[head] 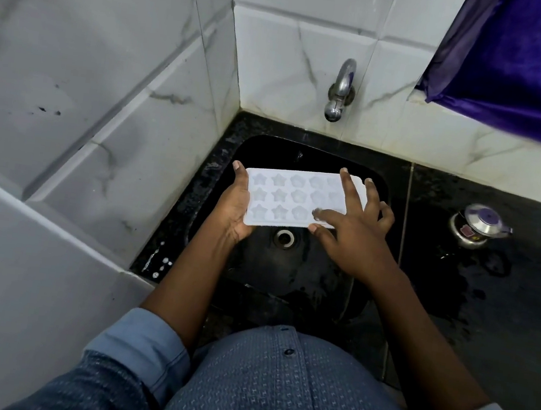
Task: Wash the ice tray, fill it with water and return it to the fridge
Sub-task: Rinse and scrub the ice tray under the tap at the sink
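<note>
Head view: left hand gripping ice tray by left end, holding it over sink; right hand lying flat, fingers spread, pressing on tray's right side; no water showing at tap; washing seemingly underway; filling and fridge return remaining.

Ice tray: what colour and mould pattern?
White ice tray, with star- and flower-shaped moulds, seen in the head view.

One ice tray with three rows of moulds: five across in each of the upper two rows and three showing in the lowest, the rest hidden under fingers. Two hands are on it, the left hand and the right hand. One sink, one drain, one tap, one lidded steel pot and one purple curtain.
</note>
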Motion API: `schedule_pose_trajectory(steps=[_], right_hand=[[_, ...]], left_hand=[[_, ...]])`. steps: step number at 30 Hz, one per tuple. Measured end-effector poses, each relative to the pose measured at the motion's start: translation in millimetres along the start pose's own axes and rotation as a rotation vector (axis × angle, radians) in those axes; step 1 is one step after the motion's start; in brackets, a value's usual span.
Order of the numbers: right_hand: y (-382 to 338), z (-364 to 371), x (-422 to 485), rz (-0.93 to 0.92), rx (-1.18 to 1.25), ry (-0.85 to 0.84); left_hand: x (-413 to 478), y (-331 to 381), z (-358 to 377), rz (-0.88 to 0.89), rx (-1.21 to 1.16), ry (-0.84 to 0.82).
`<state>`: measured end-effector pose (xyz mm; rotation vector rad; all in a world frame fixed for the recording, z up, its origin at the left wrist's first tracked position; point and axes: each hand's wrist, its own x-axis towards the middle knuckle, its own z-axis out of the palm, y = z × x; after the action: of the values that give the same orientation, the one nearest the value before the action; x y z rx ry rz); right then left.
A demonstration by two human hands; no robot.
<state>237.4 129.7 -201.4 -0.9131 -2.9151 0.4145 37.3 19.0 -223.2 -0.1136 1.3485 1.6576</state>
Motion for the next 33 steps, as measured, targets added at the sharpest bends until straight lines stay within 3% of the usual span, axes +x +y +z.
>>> schedule_pose_trajectory(steps=[25, 33], right_hand=[[0.8, 0.3, -7.0, -0.022, -0.028, -0.036], [-14.9, 5.1, -5.6, -0.121, 0.033, -0.063]], left_hand=[[-12.0, -10.3, -0.4, -0.023, 0.029, 0.018], [-18.1, -12.8, 1.7, -0.045, 0.001, 0.023]])
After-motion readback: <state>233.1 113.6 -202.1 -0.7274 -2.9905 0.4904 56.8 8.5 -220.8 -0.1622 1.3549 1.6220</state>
